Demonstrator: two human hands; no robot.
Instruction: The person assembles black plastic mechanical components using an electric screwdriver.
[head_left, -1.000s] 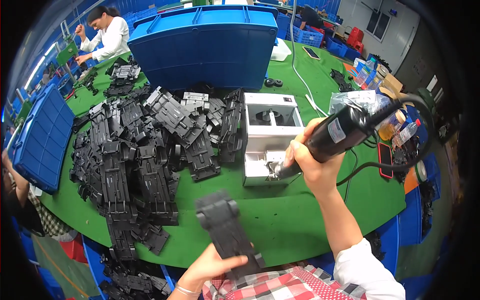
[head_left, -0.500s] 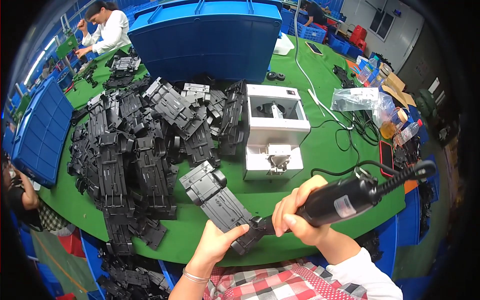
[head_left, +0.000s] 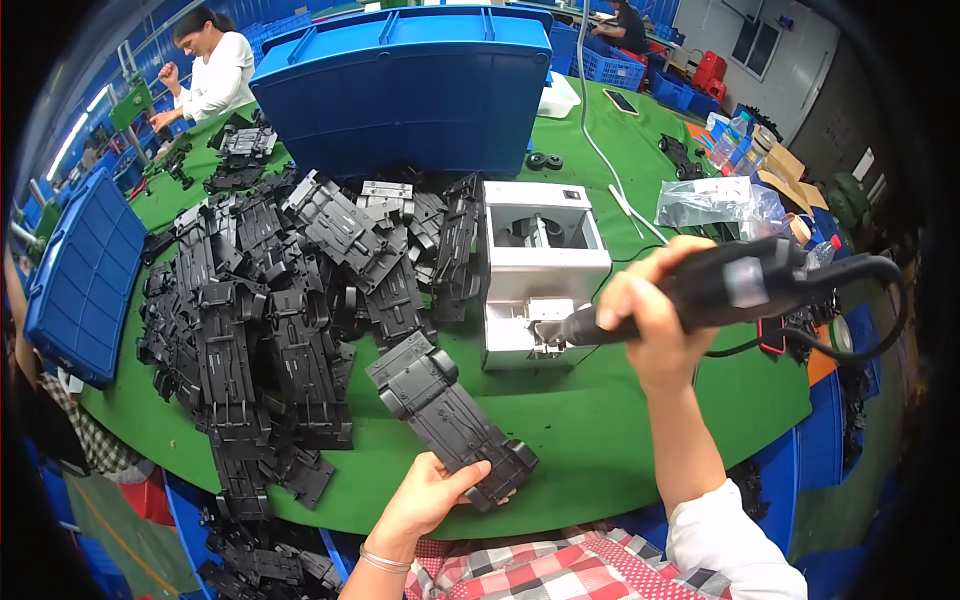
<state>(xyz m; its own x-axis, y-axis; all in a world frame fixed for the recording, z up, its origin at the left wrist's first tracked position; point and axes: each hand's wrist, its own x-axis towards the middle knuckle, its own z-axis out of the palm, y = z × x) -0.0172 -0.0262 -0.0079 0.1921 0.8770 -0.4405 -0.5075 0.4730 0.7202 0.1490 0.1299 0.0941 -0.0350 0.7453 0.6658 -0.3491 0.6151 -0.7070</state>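
My left hand [head_left: 432,492] is closed on the near end of a black plastic toy-car chassis [head_left: 450,418], thumb on top, holding it over the table's front part. In my right hand [head_left: 655,315] is a black electric screwdriver [head_left: 735,285] with a coiled cord, lying nearly level. Its tip points left and reaches the front outlet of a white and silver screw feeder [head_left: 545,262]. Whether the bit holds a screw is too small to tell.
A big pile of black chassis [head_left: 235,300] covers the table's left side. Behind it stands a large blue bin [head_left: 400,100]. A second blue bin [head_left: 85,275] is at far left. Bottles, a plastic bag [head_left: 705,203] and cables lie at right. A co-worker [head_left: 215,65] sits far left.
My right hand has lifted the screwdriver from the chassis's near end up to the screw feeder's outlet. The left hand still holds the chassis in about the same place.
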